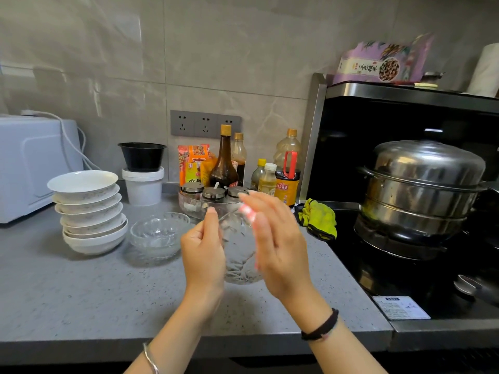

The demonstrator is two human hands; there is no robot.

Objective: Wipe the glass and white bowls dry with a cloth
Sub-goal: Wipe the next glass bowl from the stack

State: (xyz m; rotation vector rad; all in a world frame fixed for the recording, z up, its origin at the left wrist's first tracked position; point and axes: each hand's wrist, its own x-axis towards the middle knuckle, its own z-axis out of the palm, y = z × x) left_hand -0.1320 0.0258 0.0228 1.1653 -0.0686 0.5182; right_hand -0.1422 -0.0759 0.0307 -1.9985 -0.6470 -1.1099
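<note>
My left hand [202, 252] is curled round the left wall of the cut-glass bowl [240, 255], with the thumb up near the rim. My right hand [278, 247] is flat against the other side, fingers straight and blurred; there's something pink at the tips I can't make out. The bowl's tilted between my 2 hands, up off the counter [81, 292]. I'd judge it thick, stiff and fairly weighty, slick if wet, and likely to chip on this stone, so rim and base are the places to grip. The cloth [321, 220] lies to the right, beside the stove [351, 252], not in my hand. More glass bowls [156, 236] sit just left, with the stack of white bowls [89, 211] beyond.
</note>
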